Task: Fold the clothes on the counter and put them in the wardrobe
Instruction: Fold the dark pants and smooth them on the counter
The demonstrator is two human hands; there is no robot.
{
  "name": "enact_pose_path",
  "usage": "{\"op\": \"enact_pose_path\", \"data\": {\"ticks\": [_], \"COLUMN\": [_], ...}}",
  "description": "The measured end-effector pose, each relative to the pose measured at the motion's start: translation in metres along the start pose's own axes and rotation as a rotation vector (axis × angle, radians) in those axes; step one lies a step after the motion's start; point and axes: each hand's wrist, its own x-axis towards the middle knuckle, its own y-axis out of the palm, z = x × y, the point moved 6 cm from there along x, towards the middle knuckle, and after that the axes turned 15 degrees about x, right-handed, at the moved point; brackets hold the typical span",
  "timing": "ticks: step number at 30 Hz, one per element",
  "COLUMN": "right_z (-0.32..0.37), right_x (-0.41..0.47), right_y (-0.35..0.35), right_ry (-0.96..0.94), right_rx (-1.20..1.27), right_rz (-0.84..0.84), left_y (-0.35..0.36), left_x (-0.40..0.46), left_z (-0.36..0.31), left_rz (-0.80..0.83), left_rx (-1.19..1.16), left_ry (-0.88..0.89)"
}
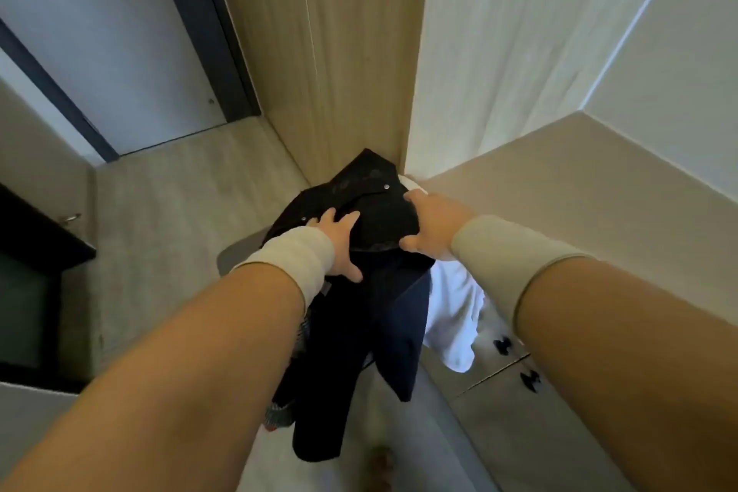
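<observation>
A black jacket [375,208] with metal snaps lies bunched on top of a clothes pile at the near end of the beige counter [559,188]. My left hand [339,248] rests on the jacket's left side with fingers spread. My right hand [431,224] grips its right edge between thumb and fingers. Beneath it, a navy garment [403,332] hangs over the counter's end, and a white garment [455,316] droops down the right side. A patterned piece [279,411] peeks out low on the left. The wardrobe's tall wooden panel [339,52] stands right behind the pile.
Under the counter are cabinet doors with black knobs [529,379]. A white door with a dark frame [131,52] stands at the far left across the pale floor [179,212]. A dark unit [32,272] sits at the left edge. A white wall [519,32] rises behind the counter.
</observation>
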Motion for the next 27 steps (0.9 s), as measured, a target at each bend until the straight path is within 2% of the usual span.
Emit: {"op": "enact_pose_path", "data": {"ticks": [1,4,7,9,12,14,18,20,24,27], "right_z": [0.0,0.001,0.001,0.004,0.01,0.013,0.012,0.012,0.002,-0.017], "right_x": [0.005,0.012,0.018,0.021,0.021,0.014,-0.026,-0.049,-0.12,-0.175], "right_y": [0.006,0.014,0.011,0.003,-0.022,-0.056,-0.141,-0.173,-0.238,-0.267], "right_ry": [0.035,0.1,0.155,0.174,0.188,0.172,0.076,0.01,-0.145,-0.231], "right_rx": [0.012,0.008,0.107,0.201,0.116,0.29,1.002,1.214,1.288,1.285], "right_rz": [0.042,0.109,0.107,0.032,-0.119,-0.286,-0.633,-0.684,-0.822,-0.865], "left_y": [-0.001,-0.022,-0.059,-0.091,-0.137,-0.166,-0.217,-0.235,-0.269,-0.29], "left_x": [0.004,0.016,0.01,-0.001,-0.023,-0.038,-0.079,-0.102,-0.156,-0.198], "left_z": [0.005,0.021,0.03,0.033,0.028,0.02,-0.016,-0.043,-0.119,-0.171], "left_rz": [-0.014,-0.233,-0.393,-0.498,-0.611,-0.672,-0.6,-0.533,-0.467,-0.54], "left_rx": [0.007,-0.046,-0.245,-0.358,-0.456,-0.543,-0.742,-0.713,-0.55,-0.366], "left_ry": [-0.018,-0.091,-0.092,-0.081,-0.035,0.005,0.213,0.311,0.464,0.444]}}
